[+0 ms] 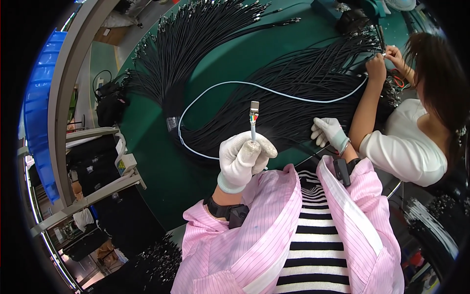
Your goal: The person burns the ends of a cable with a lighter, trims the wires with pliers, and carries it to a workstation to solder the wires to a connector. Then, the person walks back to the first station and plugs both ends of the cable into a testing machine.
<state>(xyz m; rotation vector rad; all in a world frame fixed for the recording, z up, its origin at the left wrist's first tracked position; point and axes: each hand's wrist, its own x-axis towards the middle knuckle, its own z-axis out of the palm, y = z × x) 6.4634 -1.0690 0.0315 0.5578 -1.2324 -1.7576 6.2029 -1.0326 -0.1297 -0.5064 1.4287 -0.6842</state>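
My left hand [242, 160] pinches the cable [253, 131], plug [254, 106] at twelve o'clock; right hand [332, 133] near three, grip I can't tell

Pink pinstriped shirt [259, 215], black-white striped top [313, 245], white gloves [234, 161], black wristbands [218, 209]

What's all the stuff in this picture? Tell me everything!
Table: one, green, middle
Black cables: very many, black, mostly on the table
Thin cable: one, pale blue, looped over black cables
Connector: one, silver, upright at centre
Frame: one, grey, left
Plastic panel: one, blue, far left
Bag: one, black, left of table
Co-worker: one, white top, right
Clutter: uncounted, mixed colours, edges
Wristbands: two, black, wrists
Shirt: one, striped pink, bottom
Left hand: one, white-gloved, centre, pinching the thin cable
Right hand: one, white-gloved, by black cables
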